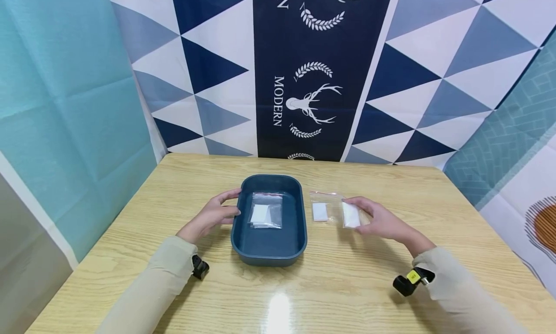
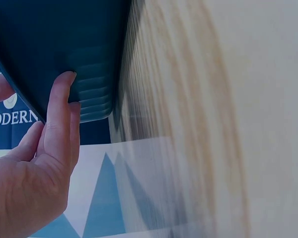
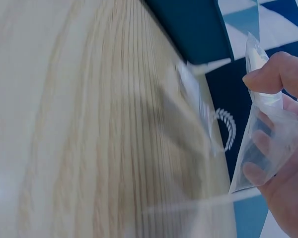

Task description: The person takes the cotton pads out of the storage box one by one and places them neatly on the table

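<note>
A dark blue rectangular bin (image 1: 269, 250) stands on the table. My left hand (image 1: 214, 213) rests against its left side, fingers fairly straight along the outer wall, as the left wrist view also shows. Inside the bin lie clear zip bags (image 1: 267, 211) with white contents, overlapping one another. My right hand (image 1: 379, 220) pinches a clear plastic bag (image 3: 268, 134) holding a flat white piece, between thumb and fingers, above the table to the right of the bin. Another clear zip bag (image 1: 320, 212) with a white square in it lies between the bin and this hand.
The wood-grain table (image 1: 208, 295) extends around the bin. A patterned blue and white cloth (image 1: 217, 73) hangs behind its far edge, and a light blue cloth (image 1: 74, 107) hangs on the left. Each wrist wears a small black camera.
</note>
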Demonstrator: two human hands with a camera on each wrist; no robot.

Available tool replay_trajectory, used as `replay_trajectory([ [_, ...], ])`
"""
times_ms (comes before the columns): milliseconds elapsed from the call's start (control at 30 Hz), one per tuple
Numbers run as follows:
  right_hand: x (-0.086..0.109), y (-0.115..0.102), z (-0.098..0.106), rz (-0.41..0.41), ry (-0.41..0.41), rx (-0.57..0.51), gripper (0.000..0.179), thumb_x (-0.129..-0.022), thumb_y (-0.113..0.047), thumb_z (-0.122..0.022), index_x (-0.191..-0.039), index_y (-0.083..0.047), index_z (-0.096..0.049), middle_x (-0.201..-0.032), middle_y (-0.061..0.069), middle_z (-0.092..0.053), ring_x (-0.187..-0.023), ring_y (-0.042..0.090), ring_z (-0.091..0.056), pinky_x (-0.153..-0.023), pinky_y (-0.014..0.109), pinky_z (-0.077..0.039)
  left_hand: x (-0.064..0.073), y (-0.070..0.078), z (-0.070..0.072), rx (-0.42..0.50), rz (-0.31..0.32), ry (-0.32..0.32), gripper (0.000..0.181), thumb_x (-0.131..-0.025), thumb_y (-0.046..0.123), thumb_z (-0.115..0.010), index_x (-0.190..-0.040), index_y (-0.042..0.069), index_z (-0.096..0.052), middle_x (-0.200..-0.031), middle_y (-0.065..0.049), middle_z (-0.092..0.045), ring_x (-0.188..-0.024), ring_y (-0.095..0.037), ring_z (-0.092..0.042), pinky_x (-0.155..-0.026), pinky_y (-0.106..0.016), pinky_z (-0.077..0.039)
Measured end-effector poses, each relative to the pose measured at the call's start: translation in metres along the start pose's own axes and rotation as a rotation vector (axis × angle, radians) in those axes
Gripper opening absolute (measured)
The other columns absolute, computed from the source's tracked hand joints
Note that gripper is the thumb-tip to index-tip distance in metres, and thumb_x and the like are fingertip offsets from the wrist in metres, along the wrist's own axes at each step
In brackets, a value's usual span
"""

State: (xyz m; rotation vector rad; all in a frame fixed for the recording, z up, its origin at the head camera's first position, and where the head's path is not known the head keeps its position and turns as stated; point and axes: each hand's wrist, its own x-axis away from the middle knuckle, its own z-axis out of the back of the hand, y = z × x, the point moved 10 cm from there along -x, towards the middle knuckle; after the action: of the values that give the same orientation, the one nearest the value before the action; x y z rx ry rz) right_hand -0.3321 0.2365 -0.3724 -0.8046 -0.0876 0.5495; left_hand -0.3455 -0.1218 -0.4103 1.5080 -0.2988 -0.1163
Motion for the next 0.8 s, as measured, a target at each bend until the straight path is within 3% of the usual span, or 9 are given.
replay_trajectory([
  [200, -0.002, 0.018, 0.008, -0.046, -0.004, -0.022, 0.068, -0.073, -0.002, -0.073, -0.134, -0.005, -0.046, -0.131, 0.021, -0.046, -0.089, 0.027, -0.049, -0.070, 0.030, -0.045, -0.003, -0.004, 0.002, -0.010, 0.009, 0.016, 0.066, -0.084, -0.005, -0.055, -0.144, 0.011, -0.034, -0.145, -0.012, -0.031, -0.098, -0.031, -0.059, -0.081, -0.040, -0.052],
  [800, -0.017, 0.052, 0.017, -0.123, -0.074, 0.061, 0.070, -0.074, -0.010, -0.074, -0.137, -0.008, -0.043, -0.139, 0.022, -0.038, -0.107, 0.030, -0.042, -0.085, 0.041, -0.034, -0.004, -0.004, 0.003, -0.037, -0.001, 0.013, 0.068, -0.084, -0.002, -0.056, -0.146, 0.012, -0.032, -0.146, -0.012, -0.029, -0.098, -0.028, -0.060, -0.081, -0.041, -0.052],
])
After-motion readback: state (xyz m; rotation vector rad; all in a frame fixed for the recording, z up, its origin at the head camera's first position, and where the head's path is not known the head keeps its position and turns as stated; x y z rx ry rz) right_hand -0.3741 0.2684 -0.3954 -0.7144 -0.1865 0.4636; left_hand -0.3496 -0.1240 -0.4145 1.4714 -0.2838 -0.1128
